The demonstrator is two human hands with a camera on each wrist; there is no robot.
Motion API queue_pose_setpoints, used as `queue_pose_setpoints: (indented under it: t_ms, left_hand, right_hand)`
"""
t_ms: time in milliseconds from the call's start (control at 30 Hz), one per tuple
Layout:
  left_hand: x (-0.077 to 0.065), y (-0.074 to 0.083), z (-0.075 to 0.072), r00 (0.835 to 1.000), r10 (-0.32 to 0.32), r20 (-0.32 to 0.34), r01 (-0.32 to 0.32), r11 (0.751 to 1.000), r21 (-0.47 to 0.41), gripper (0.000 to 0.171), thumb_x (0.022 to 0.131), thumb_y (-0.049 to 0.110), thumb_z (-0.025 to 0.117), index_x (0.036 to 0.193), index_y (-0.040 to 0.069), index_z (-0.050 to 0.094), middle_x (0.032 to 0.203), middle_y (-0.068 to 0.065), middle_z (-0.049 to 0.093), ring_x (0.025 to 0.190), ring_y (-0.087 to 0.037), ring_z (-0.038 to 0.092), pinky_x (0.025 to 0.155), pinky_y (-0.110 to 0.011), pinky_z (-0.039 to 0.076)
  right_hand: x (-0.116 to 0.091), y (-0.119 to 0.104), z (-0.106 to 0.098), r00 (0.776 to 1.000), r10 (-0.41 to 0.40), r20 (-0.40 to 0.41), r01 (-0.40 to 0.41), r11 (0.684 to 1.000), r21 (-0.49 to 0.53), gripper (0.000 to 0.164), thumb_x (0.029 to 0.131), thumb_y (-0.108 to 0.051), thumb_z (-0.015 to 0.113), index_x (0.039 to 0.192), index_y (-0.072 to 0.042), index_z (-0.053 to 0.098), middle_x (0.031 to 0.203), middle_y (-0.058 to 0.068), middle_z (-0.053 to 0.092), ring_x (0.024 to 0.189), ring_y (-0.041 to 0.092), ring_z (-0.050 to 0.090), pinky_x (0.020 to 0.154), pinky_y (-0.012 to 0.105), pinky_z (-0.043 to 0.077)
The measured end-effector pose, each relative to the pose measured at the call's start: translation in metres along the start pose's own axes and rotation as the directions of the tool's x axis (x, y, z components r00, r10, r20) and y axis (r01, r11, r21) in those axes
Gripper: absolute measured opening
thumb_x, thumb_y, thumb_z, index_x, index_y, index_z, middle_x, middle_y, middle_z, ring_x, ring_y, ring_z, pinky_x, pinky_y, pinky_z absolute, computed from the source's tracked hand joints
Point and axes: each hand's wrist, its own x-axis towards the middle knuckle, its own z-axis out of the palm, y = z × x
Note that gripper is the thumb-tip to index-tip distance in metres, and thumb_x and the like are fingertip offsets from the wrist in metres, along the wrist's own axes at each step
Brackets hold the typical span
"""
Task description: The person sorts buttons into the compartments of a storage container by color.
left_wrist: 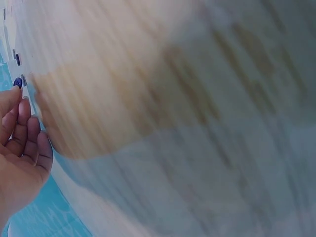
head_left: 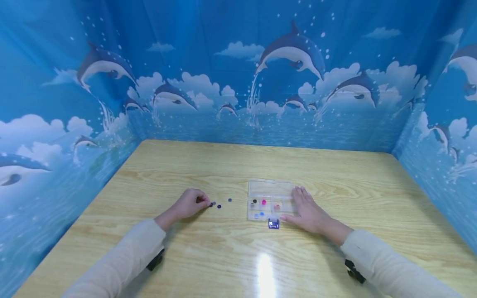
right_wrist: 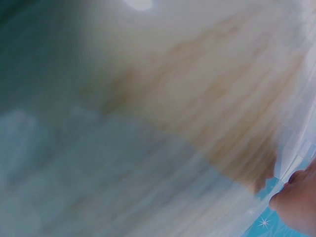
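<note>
In the head view my left hand (head_left: 191, 203) pinches a small dark blue button (left_wrist: 18, 82) between thumb and fingertips, just above the table. Beside it lie another dark button (head_left: 219, 206) and a greyish one (head_left: 230, 200). My right hand (head_left: 309, 212), fingers straight, rests at the right side of a clear plastic compartment box (head_left: 251, 214). Its transparent lid (head_left: 270, 188) lies back toward the far side. Inside the compartments sit a black button (head_left: 255, 201), a pink one (head_left: 263, 202), a reddish one (head_left: 277, 207) and blue ones (head_left: 262, 214).
A small dark blue square piece (head_left: 273, 224) is at the box's front edge. The wood-grain table (head_left: 208, 252) is bordered by a blue dolphin-print curtain (head_left: 223, 82) at the back and sides. Each wrist wears a dark strap.
</note>
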Motion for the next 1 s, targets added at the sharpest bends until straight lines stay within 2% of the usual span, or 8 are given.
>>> queue_pose_setpoints:
  t_ms: [400, 667, 900, 1000]
  left_hand:
    - [0.002, 0.003, 0.000, 1.000, -0.020, -0.020, 0.019, 1.000, -0.022, 0.006, 0.083, 0.005, 0.063, 0.082, 0.001, 0.068, 0.078, -0.008, 0.067, 0.068, -0.010, 0.053, 0.062, -0.018, 0.045]
    - [0.001, 0.008, 0.001, 0.999, -0.037, -0.011, 0.036, 0.998, -0.054, 0.006, 0.083, 0.004, 0.064, 0.084, 0.001, 0.068, 0.080, -0.008, 0.067, 0.071, -0.011, 0.056, 0.065, -0.017, 0.048]
    - [0.002, 0.013, 0.004, 1.000, 0.008, -0.001, -0.008, 0.998, -0.065, 0.007, 0.083, 0.005, 0.063, 0.083, 0.000, 0.068, 0.079, -0.009, 0.067, 0.070, -0.011, 0.056, 0.065, -0.019, 0.049]
    - [0.003, 0.017, 0.006, 1.000, -0.006, 0.003, 0.006, 0.998, -0.068, 0.007, 0.083, 0.006, 0.063, 0.084, 0.001, 0.068, 0.080, -0.008, 0.067, 0.071, -0.010, 0.056, 0.066, -0.018, 0.049]
  right_hand:
    - [0.000, 0.000, -0.001, 1.000, 0.001, -0.001, -0.001, 1.000, -0.008, 0.097, 0.087, -0.058, 0.049, 0.140, 0.015, 0.014, 0.149, 0.032, 0.012, 0.139, 0.046, 0.008, 0.114, 0.053, 0.012]
    - [0.000, 0.000, -0.001, 1.000, -0.002, -0.001, 0.002, 1.000, -0.013, 0.098, 0.086, -0.059, 0.049, 0.140, 0.015, 0.014, 0.149, 0.032, 0.013, 0.139, 0.046, 0.008, 0.114, 0.053, 0.012]
    - [0.000, 0.001, 0.000, 1.000, -0.002, -0.003, 0.002, 1.000, -0.018, 0.098, 0.086, -0.059, 0.048, 0.141, 0.014, 0.014, 0.149, 0.032, 0.013, 0.139, 0.046, 0.008, 0.114, 0.053, 0.012]
    - [0.000, 0.000, 0.000, 1.000, 0.001, -0.001, -0.001, 1.000, -0.012, 0.097, 0.086, -0.059, 0.049, 0.141, 0.014, 0.014, 0.149, 0.031, 0.012, 0.139, 0.046, 0.008, 0.114, 0.053, 0.012]
